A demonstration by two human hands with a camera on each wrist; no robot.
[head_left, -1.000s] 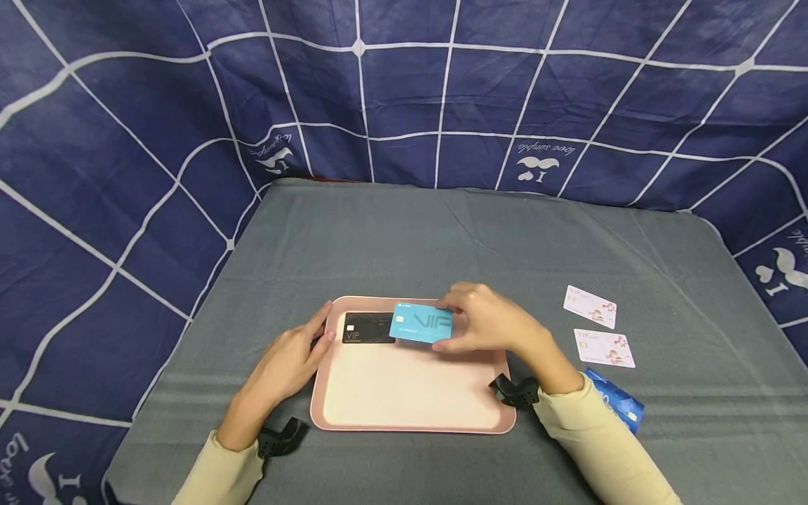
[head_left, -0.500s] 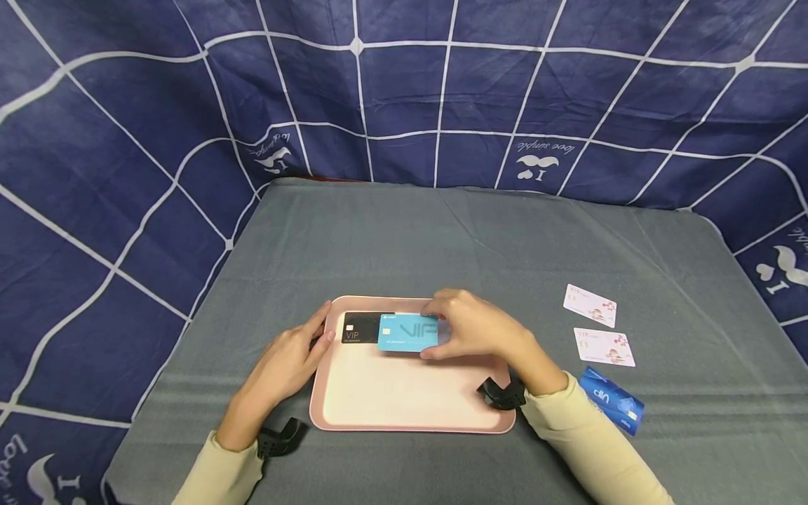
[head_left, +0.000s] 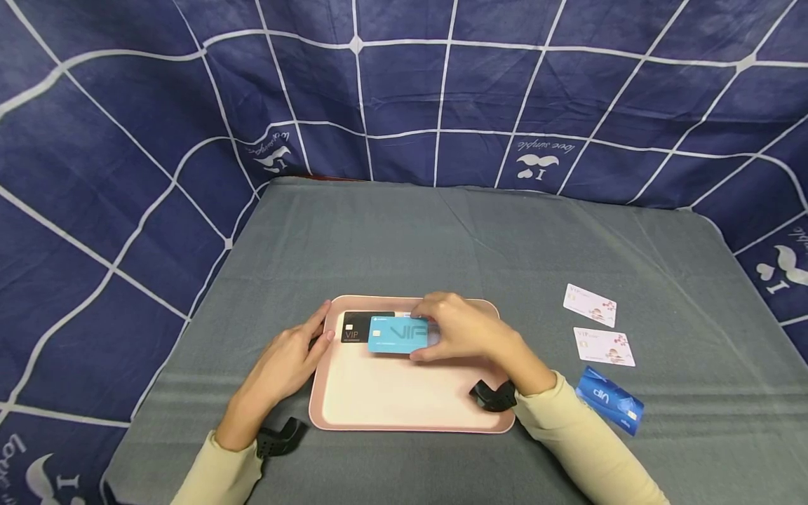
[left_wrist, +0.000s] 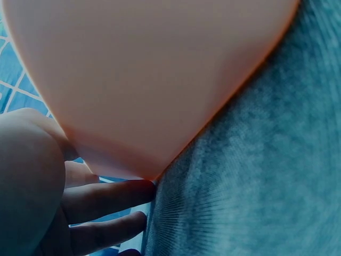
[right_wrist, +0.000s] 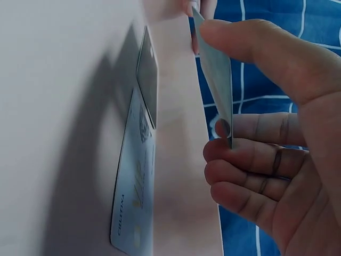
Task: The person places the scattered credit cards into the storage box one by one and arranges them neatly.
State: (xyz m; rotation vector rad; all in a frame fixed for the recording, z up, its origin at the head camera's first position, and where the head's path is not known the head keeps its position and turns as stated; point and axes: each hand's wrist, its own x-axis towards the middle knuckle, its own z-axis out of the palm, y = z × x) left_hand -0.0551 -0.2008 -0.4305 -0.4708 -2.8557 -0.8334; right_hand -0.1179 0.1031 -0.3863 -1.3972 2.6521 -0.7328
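Observation:
My right hand (head_left: 457, 330) pinches a light blue VIP card (head_left: 396, 335) by its right end, thumb on the near side and fingers on the far side. That card hangs over a pink tray (head_left: 410, 414) and overlaps a black VIP card (head_left: 356, 328) lying along the tray's far side. A whitish VIP card (right_wrist: 136, 181) lies in line with the black one, as the right wrist view shows; the held card and right hand mostly hide it in the head view. My left hand (head_left: 287, 361) grips the tray's left rim, its fingers (left_wrist: 114, 200) along the outside.
Two pale pink VIP cards with flower prints, the farther card (head_left: 590, 306) and the nearer card (head_left: 604, 348), lie right of the tray. A dark blue VIP card (head_left: 610, 400) lies nearer me, by my right sleeve. Grey cloth (head_left: 379, 238) covers the table; blue checked fabric (head_left: 404, 91) rises behind.
My right hand has moved left and slightly nearer with the light blue card, which overlaps more of the black card. More of the dark blue card shows beside the sleeve. My left hand stays put.

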